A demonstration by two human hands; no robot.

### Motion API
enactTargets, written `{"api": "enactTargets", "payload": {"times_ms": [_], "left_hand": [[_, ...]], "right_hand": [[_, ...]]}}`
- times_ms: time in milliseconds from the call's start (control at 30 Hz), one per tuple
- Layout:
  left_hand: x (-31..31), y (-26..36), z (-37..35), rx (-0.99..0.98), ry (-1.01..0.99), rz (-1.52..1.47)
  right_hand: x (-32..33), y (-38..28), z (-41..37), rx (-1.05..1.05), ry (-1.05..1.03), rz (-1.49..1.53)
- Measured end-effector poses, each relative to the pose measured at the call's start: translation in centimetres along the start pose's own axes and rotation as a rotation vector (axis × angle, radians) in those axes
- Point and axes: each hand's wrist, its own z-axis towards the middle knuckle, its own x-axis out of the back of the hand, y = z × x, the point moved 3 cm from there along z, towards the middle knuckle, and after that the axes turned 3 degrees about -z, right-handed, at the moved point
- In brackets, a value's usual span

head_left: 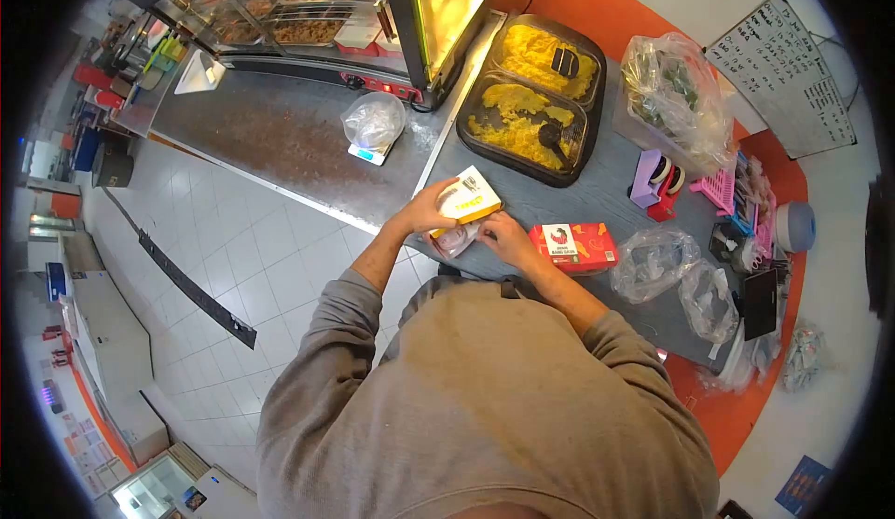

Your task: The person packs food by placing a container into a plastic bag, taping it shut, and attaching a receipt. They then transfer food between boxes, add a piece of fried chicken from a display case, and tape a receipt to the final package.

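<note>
1. Grip of the left hand [424, 211]: closed around the left side of a yellow-and-white box [469, 198], which is tilted over the near edge of the table [522, 204].
2. The right hand [506, 237] has its fingers bent at clear plastic [455, 240] just under the box; whether they pinch it, I cannot tell.
3. A red box [597, 245] lies on the table just right of the right hand, and two loose clear bags [657, 264] lie further right.
4. Far from the hands, a black tray [560, 179] has two compartments, both with yellow food [508, 99]. One black utensil [565, 62] rests in the far compartment, another [552, 137] in the near one.
5. To the far left, a small scale [369, 154] bears a clear plastic bundle [375, 120], near a glass display case [317, 17] of food.
6. Right of the tray are a purple tape dispenser [645, 181] and a red one [664, 204], side by side.
</note>
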Motion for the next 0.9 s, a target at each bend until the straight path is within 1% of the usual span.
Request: {"api": "enactTargets", "payload": {"times_ms": [33, 100, 133, 200, 233, 267, 300, 333, 367, 400, 433, 467, 500, 533, 567, 600, 633, 700, 733, 767, 800, 833, 867, 900], "left_hand": [[0.6, -0.2, 0.5, 0.000, 0.000, 0.001], [1.3, -0.9, 1.6, 0.199, -0.205, -0.162], [1.5, -1.0, 2.0, 0.202, -0.210, -0.166], [2.0, -0.5, 2.8, 0.164, -0.296, 0.189], [1.2, 0.8, 2.8, 0.202, -0.324, 0.383], [0.0, 2.3, 2.3, 0.200, -0.323, 0.382], [-1.0, 3.7, 1.6, 0.291, -0.260, 0.527], [-2.1, 4.6, 0.9, 0.381, -0.192, 0.673], [-3.6, 3.9, 0.4, 0.379, -0.103, 0.818], [-5.0, 3.0, 0.1, 0.372, -0.103, 0.822], [-5.9, 2.7, -0.3, 0.333, 0.052, 0.872], [-6.5, 2.4, -0.6, 0.293, 0.207, 0.917], [-6.3, 4.0, -1.2, 0.289, 0.223, 0.928], [-6.3, 3.6, -1.3, 0.287, 0.219, 0.929], [-6.2, 2.9, -1.2, 0.238, 0.221, 0.921], [-5.8, 3.0, -1.4, 0.190, 0.220, 0.911], [-5.5, 3.0, -1.4, 0.189, 0.214, 0.909], [-4.5, 3.5, -1.0, 0.087, 0.195, 0.929], [-3.4, 3.6, -0.5, 0.082, 0.186, 0.928], [-1.6, 3.5, -0.1, 0.132, 0.210, 0.694], [0.0, 3.4, 0.4, 0.181, 0.232, 0.460], [1.5, 3.4, 0.8, 0.178, 0.225, 0.461], [2.6, 3.8, 1.3, 0.059, 0.143, 0.417], [3.6, 4.3, 1.8, -0.057, 0.064, 0.372]], "right_hand": [[-0.2, 0.0, 0.2, 0.000, 0.000, 0.001], [-0.2, -0.9, 0.5, 0.058, 0.066, -0.092], [0.1, -1.4, 0.5, 0.052, 0.064, -0.090], [1.3, -1.2, 0.8, -0.273, -0.032, 0.089], [1.4, -0.8, 0.9, -0.270, -0.033, 0.082], [1.7, -0.2, 0.6, -0.364, 0.090, -0.008], [1.9, 0.5, 0.3, -0.457, 0.217, -0.098], [1.4, 1.1, 0.5, -0.454, 0.221, -0.099], [1.1, 1.9, 0.8, -0.483, 0.318, -0.048], [1.1, 2.5, 0.9, -0.514, 0.417, 0.003], [1.0, 2.9, 1.3, -0.533, 0.355, 0.077], [1.0, 3.3, 1.5, -0.538, 0.358, 0.076], [1.0, 3.5, 1.8, -0.545, 0.329, 0.095], [0.9, 3.6, 2.0, -0.549, 0.299, 0.113], [1.0, 3.8, 2.2, -0.550, 0.303, 0.114], [1.3, 3.7, 2.2, -0.578, 0.298, 0.071], [1.4, 3.7, 2.0, -0.608, 0.292, 0.028], [1.0, 3.6, 1.9, -0.641, 0.320, 0.034], [0.8, 3.9, 1.8, -0.664, 0.349, 0.037], [0.5, 4.1, 1.6, -0.673, 0.355, 0.038], [0.1, 4.4, 1.5, -0.625, 0.373, 0.008], [0.1, 4.3, 1.5, -0.574, 0.390, -0.022], [0.3, 4.4, 1.5, -0.577, 0.394, -0.023], [0.7, 4.3, 1.6, -0.601, 0.354, -0.054]]}}
